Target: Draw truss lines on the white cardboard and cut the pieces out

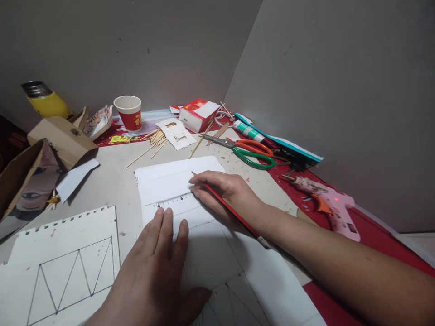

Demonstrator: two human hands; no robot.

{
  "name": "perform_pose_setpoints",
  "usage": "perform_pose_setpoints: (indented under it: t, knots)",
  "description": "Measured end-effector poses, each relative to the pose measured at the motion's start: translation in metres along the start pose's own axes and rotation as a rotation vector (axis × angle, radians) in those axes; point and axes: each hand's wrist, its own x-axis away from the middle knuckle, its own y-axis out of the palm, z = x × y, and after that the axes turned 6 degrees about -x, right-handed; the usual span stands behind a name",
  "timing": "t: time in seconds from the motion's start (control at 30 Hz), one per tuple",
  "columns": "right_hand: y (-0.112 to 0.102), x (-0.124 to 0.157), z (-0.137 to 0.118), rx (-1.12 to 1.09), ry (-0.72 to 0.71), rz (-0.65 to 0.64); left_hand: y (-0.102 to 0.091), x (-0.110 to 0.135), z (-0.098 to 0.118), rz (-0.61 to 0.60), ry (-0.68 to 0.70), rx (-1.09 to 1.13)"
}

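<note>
A: What's the setting?
B: Grey walls (pixel 136 54) meet in a corner toward the upper right. Below them, a beige board (pixel 113 176) lies over a red covering (pixel 377 258). A paper cup (pixel 130 117) stands upper left of centre, with scissors (pixel 238 148) right of centre and a pink hot-glue gun (pixel 331 203) at the right.
A: And the hands?
B: The left hand (pixel 152 267), bottom centre, lies palm down, fingers partly spread and thumb out sideways, two fingertips resting beside the scale of a clear ruler (pixel 171 199). The right hand (pixel 234 194), just right of centre, pinches a red pencil (pixel 231 210) between thumb and fingers.
A: Where are the ruler and pencil point?
B: The ruler lies mid-frame on white paper (pixel 166 179), its scale just beyond the left fingertips. The pencil point projects past the right fingertips, above the scale; I can't tell whether it touches the paper.
</note>
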Motion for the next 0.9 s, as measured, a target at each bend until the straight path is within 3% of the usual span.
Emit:
perform_pose_setpoints:
  t: [0.27, 0.6, 0.9]
  knots:
    - [0.0009, 0.0022, 0.0014, -0.012, -0.017, -0.002, -0.0038, -0.0026, 0.0041, -0.015, 0.040, -0.032]
    - [0.0011, 0.0019, -0.0011, -0.001, 0.021, -0.007, -0.0002, -0.0055, 0.0050, -0.007, 0.005, -0.061]
    - [0.0011, 0.0032, 0.0000, 0.010, -0.031, -0.019, -0.0010, 0.0004, 0.0042, -0.031, -0.050, -0.063]
